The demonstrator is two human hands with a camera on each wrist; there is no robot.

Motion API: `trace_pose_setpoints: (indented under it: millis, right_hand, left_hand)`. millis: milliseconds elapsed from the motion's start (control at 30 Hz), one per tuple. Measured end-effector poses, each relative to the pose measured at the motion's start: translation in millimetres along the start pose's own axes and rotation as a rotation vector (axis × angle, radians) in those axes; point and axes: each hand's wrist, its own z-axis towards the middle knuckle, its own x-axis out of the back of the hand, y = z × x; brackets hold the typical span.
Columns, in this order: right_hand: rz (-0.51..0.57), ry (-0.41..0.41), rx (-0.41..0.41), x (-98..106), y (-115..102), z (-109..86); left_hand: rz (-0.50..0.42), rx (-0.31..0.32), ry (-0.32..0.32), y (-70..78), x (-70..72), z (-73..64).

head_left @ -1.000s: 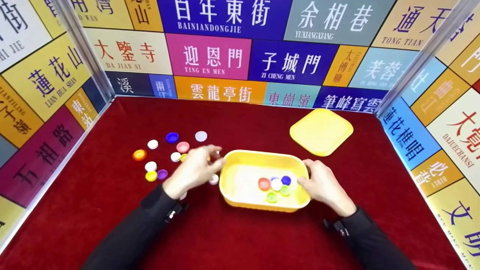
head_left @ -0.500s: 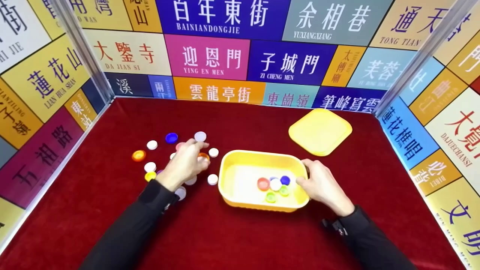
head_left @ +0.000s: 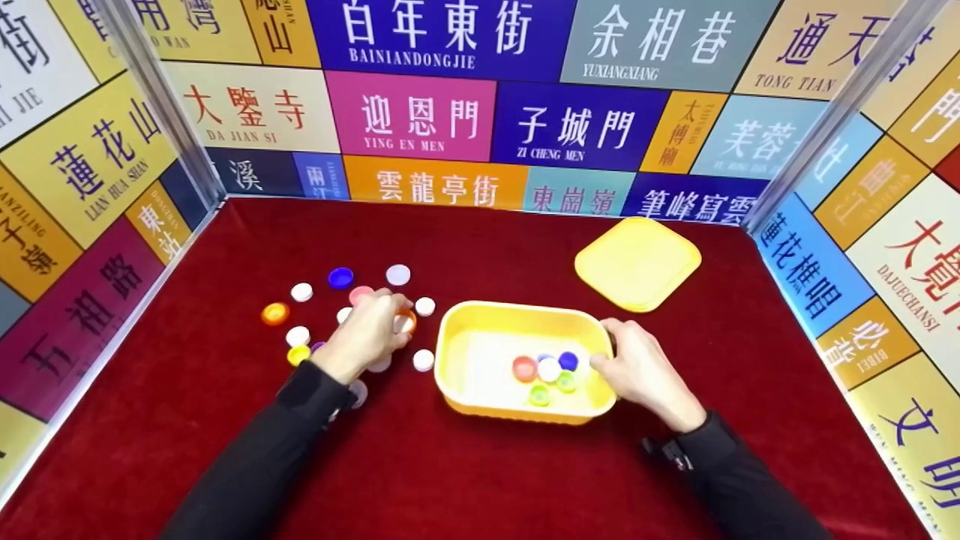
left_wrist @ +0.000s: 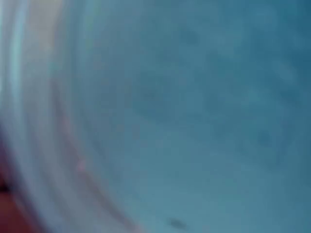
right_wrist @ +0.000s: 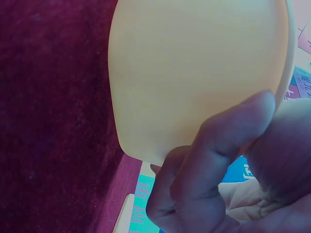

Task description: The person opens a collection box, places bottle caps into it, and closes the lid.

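In the head view, my left hand [head_left: 364, 334] reaches among scattered plastic bottle caps. Its thumb and forefinger pinch an orange bottle cap [head_left: 405, 322] with a pale middle. A pink cap [head_left: 361, 295] and white caps lie partly under the hand. My right hand [head_left: 649, 371] grips the right end of a yellow plastic box [head_left: 517, 411], thumb over the rim. Inside the box lie several caps, among them a red cap [head_left: 524, 368] and a dark blue cap [head_left: 568, 361]. The right wrist view shows the box's outer wall [right_wrist: 194, 73] against curled fingers [right_wrist: 204, 160].
A yellow lid [head_left: 637, 264] lies flat at the back right. Loose caps around the left hand include a blue cap [head_left: 340, 277], an orange cap [head_left: 275, 313] and a white cap [head_left: 424, 360]. Sign-patterned panels enclose the red cloth [head_left: 480, 480]. A blurred blue-grey surface fills the left wrist view.
My left hand has moved left from the box's left rim to the loose caps, and its fingers have come around the orange cap. The right hand and box stay put.
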Motion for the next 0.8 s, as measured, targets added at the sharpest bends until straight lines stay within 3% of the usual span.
trace_pose_setpoints:
  millis: [267,500,633,800]
  right_hand:
    - [0.001,0.000,0.003,0,1,-0.4]
    - [0.002,-0.001,-0.001,-1,0,0.6]
    - [0.003,0.000,-0.003,-1,0,0.9]
    - [-0.005,0.003,0.007,-1,1,1.5]
  left_hand:
    - [-0.008,-0.050,0.047,8.3,7.5,-3.0]
    - [-0.012,-0.102,0.139,22.9,18.9,-7.0]
    - [-0.006,-0.132,0.195,38.9,26.8,-10.7]
    - [-0.068,-0.223,0.221,62.3,27.4,-16.9]
